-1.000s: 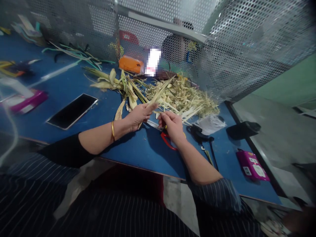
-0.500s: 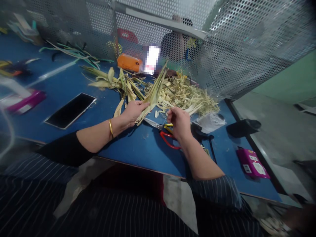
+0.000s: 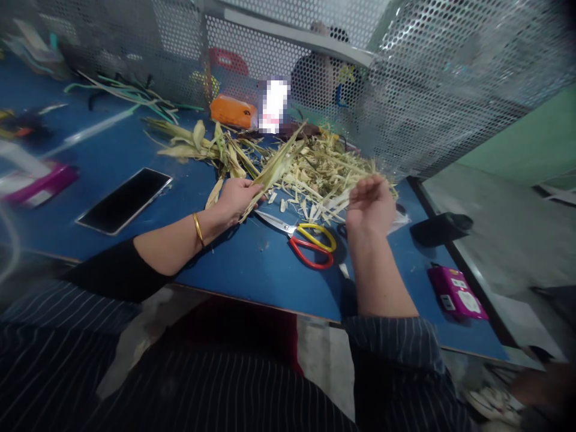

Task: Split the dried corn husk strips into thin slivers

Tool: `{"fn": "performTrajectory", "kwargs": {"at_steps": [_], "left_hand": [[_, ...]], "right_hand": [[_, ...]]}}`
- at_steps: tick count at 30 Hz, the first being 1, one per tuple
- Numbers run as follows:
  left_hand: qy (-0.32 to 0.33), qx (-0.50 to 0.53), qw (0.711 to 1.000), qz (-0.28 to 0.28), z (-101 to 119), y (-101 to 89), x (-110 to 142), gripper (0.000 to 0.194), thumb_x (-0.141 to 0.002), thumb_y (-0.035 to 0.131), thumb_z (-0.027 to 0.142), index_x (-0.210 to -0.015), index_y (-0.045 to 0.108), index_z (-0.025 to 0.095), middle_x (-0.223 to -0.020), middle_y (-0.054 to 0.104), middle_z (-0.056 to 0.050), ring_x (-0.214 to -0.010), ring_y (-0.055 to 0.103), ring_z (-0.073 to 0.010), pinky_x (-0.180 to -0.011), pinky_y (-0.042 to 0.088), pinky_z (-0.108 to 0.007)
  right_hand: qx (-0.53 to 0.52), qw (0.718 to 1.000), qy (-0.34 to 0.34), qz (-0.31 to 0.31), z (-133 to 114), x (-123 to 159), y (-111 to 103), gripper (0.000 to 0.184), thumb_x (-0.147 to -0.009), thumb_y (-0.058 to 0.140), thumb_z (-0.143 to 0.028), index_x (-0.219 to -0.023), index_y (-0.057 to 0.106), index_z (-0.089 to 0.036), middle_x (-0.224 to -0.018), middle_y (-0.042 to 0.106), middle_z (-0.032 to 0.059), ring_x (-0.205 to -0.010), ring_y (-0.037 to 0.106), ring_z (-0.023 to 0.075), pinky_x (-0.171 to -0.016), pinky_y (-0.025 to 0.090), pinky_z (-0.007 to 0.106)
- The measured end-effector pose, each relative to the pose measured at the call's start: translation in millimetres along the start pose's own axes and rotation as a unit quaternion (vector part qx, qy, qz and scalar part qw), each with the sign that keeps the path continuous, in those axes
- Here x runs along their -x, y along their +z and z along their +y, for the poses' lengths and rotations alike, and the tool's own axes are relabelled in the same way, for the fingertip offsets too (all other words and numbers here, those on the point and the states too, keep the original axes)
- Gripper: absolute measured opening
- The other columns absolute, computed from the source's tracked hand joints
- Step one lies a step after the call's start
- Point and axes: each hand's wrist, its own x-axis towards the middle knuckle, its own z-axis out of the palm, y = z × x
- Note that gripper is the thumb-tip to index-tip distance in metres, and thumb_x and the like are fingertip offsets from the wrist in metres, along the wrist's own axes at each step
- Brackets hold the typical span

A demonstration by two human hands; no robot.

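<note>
My left hand point(image 3: 238, 199) is closed on a bundle of dry corn husks point(image 3: 279, 167), pinching its lower end while the leaves fan up and to the right. My right hand point(image 3: 371, 204) is raised at the right side of a heap of shredded husk point(image 3: 337, 168). Its fingers are loosely bent and somewhat blurred, and I see nothing held in them. Between my hands lies a pair of scissors point(image 3: 288, 228) with one red and one yellow handle, blades pointing left toward the husk bundle. More whole husks point(image 3: 198, 141) lie beyond my left hand.
On the blue table point(image 3: 252, 270) a dark phone point(image 3: 126, 201) lies at left. An orange packet point(image 3: 231, 112) and a lit, blurred-out screen point(image 3: 273, 105) stand at the back before a perforated metal screen point(image 3: 405, 90). A black cylinder point(image 3: 443, 228) and a purple packet point(image 3: 456, 292) sit at right.
My right hand has moved right, away from the husk bundle and off the scissors, whose handles now show fully. My left hand keeps the husks, which tilt further to the right.
</note>
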Motion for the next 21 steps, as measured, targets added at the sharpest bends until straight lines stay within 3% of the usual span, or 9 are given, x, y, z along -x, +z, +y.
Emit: {"fn": "performTrajectory", "kwargs": {"at_steps": [5, 9, 10, 12, 14, 15, 17, 19, 21], "left_hand": [[-0.012, 0.054, 0.998, 0.036, -4.0, -0.8, -8.5, 0.020, -0.080, 0.070, 0.026, -0.064, 0.069, 0.014, -0.061, 0.064, -0.006, -0.042, 0.047, -0.0083, -0.042, 0.028, -0.024], [0.035, 0.052, 0.998, 0.023, -7.0, 3.1, -2.0, 0.020, -0.078, 0.070, 0.027, -0.063, 0.067, 0.015, -0.059, 0.060, -0.002, -0.047, 0.049, -0.0093, -0.043, 0.031, -0.022], [0.051, 0.047, 0.997, 0.020, -8.2, 4.0, 0.0, 0.020, -0.078, 0.070, 0.027, -0.062, 0.066, 0.016, -0.057, 0.058, -0.001, -0.048, 0.048, -0.0090, -0.045, 0.032, -0.022], [0.080, 0.036, 0.996, 0.017, -10.6, 5.9, 3.4, 0.020, -0.078, 0.069, 0.027, -0.061, 0.065, 0.016, -0.057, 0.056, 0.001, -0.050, 0.046, -0.0083, -0.048, 0.035, -0.021], [0.101, 0.027, 0.994, 0.015, -12.2, 8.4, 6.2, 0.019, -0.078, 0.068, 0.027, -0.062, 0.065, 0.016, -0.060, 0.058, 0.001, -0.053, 0.047, -0.0084, -0.051, 0.037, -0.021], [0.108, 0.026, 0.994, 0.015, -12.6, 10.1, 7.8, 0.018, -0.078, 0.068, 0.026, -0.063, 0.065, 0.016, -0.062, 0.059, 0.001, -0.055, 0.048, -0.0085, -0.053, 0.037, -0.021], [0.117, 0.033, 0.992, 0.016, -12.5, 14.6, 11.8, 0.012, -0.078, 0.066, 0.022, -0.068, 0.066, 0.015, -0.066, 0.062, 0.000, -0.059, 0.050, -0.0089, -0.056, 0.040, -0.021], [0.128, 0.050, 0.990, 0.017, -11.6, 19.8, 17.0, 0.005, -0.076, 0.066, 0.017, -0.072, 0.066, 0.015, -0.069, 0.063, 0.000, -0.063, 0.052, -0.0090, -0.061, 0.042, -0.020], [0.126, 0.070, 0.989, 0.013, -10.6, 24.0, 22.1, 0.004, -0.075, 0.066, 0.013, -0.072, 0.063, 0.014, -0.069, 0.061, 0.001, -0.064, 0.053, -0.0086, -0.062, 0.042, -0.020]], "right_hand": [[0.010, 0.996, -0.078, 0.042, -9.5, -6.2, -2.5, 0.016, -0.090, 0.041, -0.027, -0.084, 0.055, -0.021, -0.079, 0.059, -0.0016, -0.066, 0.063, 0.0061, -0.059, 0.047, 0.019], [0.226, 0.967, -0.117, -0.011, 3.1, -2.8, -5.7, 0.020, -0.087, 0.046, -0.035, -0.081, 0.057, -0.020, -0.070, 0.057, -0.0009, -0.058, 0.059, 0.0110, -0.052, 0.042, 0.023], [0.319, 0.938, -0.128, -0.036, 6.7, -0.9, -6.6, 0.022, -0.087, 0.047, -0.038, -0.080, 0.057, -0.020, -0.070, 0.058, 0.0005, -0.061, 0.060, 0.0135, -0.054, 0.044, 0.025], [0.494, 0.847, -0.178, -0.085, 11.6, 5.3, -7.1, 0.027, -0.084, 0.054, -0.045, -0.082, 0.058, -0.019, -0.082, 0.063, 0.0074, -0.081, 0.063, 0.0209, -0.070, 0.049, 0.034], [0.588, 0.757, -0.260, -0.115, 13.3, 17.3, -3.9, 0.037, -0.077, 0.064, -0.051, -0.093, 0.058, -0.018, -0.110, 0.061, 0.0169, -0.109, 0.056, 0.0298, -0.089, 0.046, 0.044], [0.599, 0.736, -0.287, -0.131, 13.7, 25.9, -0.5, 0.045, -0.075, 0.067, -0.052, -0.100, 0.056, -0.017, -0.121, 0.056, 0.0199, -0.119, 0.050, 0.0325, -0.095, 0.043, 0.047], [0.564, 0.757, -0.274, -0.185, 16.2, 47.7, 8.7, 0.042, -0.077, 0.065, -0.055, -0.101, 0.055, -0.020, -0.117, 0.058, 0.0156, -0.115, 0.052, 0.0289, -0.094, 0.043, 0.044], [0.502, 0.807, -0.145, -0.275, 22.6, 72.2, 18.5, 0.037, -0.080, 0.060, -0.056, -0.094, 0.053, -0.022, -0.088, 0.063, 0.0062, -0.086, 0.059, 0.0203, -0.078, 0.048, 0.036], [0.479, 0.810, -0.040, -0.334, 31.7, 93.6, 25.6, 0.038, -0.075, 0.067, -0.054, -0.089, 0.050, -0.023, -0.075, 0.062, 0.0000, -0.070, 0.058, 0.0161, -0.068, 0.047, 0.031]]}}
